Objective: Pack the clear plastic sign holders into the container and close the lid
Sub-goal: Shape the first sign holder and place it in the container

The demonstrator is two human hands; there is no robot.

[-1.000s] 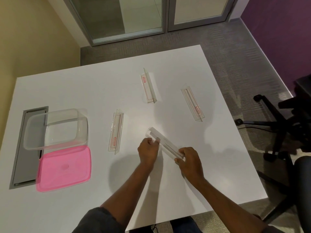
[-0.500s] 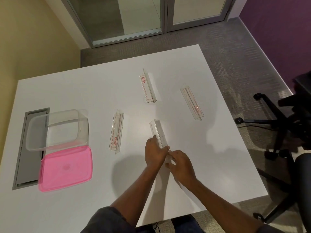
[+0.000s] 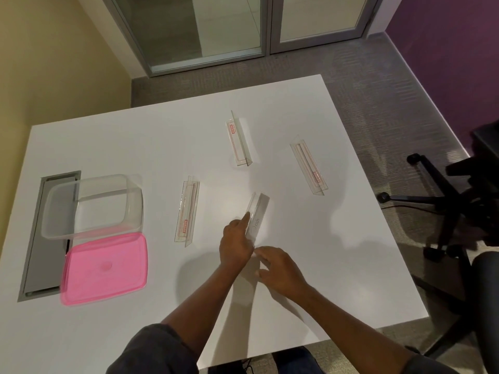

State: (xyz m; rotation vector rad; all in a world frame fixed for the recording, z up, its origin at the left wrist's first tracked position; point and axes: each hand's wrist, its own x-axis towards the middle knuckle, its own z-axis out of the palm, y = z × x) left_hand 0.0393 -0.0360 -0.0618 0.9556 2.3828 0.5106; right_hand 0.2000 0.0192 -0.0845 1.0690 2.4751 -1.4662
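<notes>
The left hand (image 3: 237, 248) is wrapped round the near end of the held sign holder (image 3: 258, 215), with its index finger (image 3: 246, 220) laid straight along the side. The right hand (image 3: 279, 267) sits just beside it with its fingers curled toward that same end (I cannot tell whether they pinch it or merely touch).

The held sign holder is at the middle of the counter (image 3: 337, 265), slightly toward the near edge. Its long axis runs from the hands toward the far edge, leaning slightly right, so the free end points between the far sign holder (image 3: 239, 139) and the right sign holder (image 3: 310, 168). I cannot tell whether that end rests on the counter.

I see these risks:
- The slick plastic is gripped at one end only, so the free end could swing or slip out.
- On the way to the container (image 3: 127, 209) by the left edge, it could clip the left sign holder (image 3: 187, 211).
- If it goes in crosswise, it may bridge the rim and stop the pink lid (image 3: 105, 268), which lies just nearer, from closing.
</notes>
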